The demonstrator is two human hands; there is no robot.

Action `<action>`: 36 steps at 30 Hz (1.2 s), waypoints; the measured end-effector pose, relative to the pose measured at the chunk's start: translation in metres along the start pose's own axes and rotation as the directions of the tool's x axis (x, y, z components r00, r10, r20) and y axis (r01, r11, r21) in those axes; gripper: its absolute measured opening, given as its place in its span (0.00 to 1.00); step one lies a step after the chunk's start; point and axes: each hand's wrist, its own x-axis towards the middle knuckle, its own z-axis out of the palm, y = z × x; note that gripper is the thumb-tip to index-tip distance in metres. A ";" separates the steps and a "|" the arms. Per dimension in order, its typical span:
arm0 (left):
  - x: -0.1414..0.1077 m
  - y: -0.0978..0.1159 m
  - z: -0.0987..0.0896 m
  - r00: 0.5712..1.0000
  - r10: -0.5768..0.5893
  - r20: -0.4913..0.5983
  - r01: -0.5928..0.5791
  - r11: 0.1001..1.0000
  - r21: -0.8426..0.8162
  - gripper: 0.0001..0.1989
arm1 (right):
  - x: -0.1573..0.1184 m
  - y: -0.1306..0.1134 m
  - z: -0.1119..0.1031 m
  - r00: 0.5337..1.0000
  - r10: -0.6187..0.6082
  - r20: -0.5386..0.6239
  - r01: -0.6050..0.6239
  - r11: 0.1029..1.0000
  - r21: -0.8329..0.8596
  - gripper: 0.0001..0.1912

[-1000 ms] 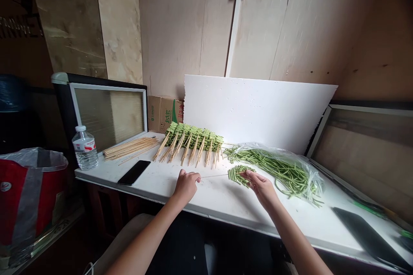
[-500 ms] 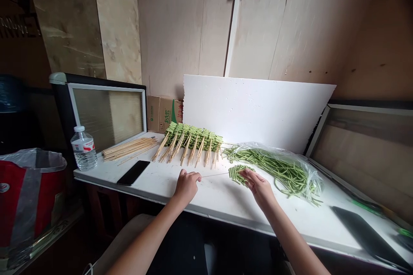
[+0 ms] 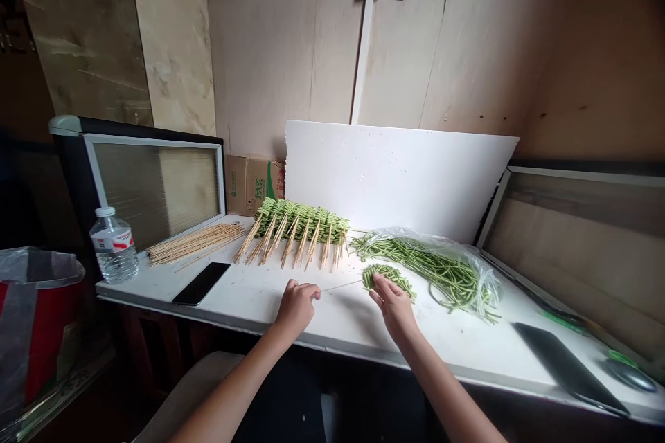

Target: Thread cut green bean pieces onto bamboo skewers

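Green skewered pieces (image 3: 401,279) in right hand (image 3: 393,302), stick (image 3: 341,286) in left hand's (image 3: 297,306) grip

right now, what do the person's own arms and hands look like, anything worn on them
The left hand and right hand are ungloved. The left forearm and right forearm are bare, no sleeves in view. No watch or bracelet shows.

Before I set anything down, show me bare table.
Bare: between the phone and left hand; between the right hand and black slab, in front of the green stalks. Crowded: toward the back, with loose skewers and loaded skewers.
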 end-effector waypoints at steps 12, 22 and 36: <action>0.001 0.002 -0.007 0.995 -0.074 0.060 0.072 0.997 0.026 0.18 | 0.006 0.005 -0.009 0.996 0.052 0.073 -0.046 0.995 -0.094 0.26; 0.005 -0.026 0.000 0.994 -0.077 0.079 0.079 0.996 -0.028 0.17 | 0.015 -0.020 -0.018 0.927 0.081 0.366 0.036 0.952 -0.304 0.39; 0.007 -0.047 0.011 0.976 -0.202 0.079 0.212 0.965 -0.152 0.17 | 0.199 -0.072 -0.117 0.990 -0.096 0.104 0.115 0.118 -0.986 0.25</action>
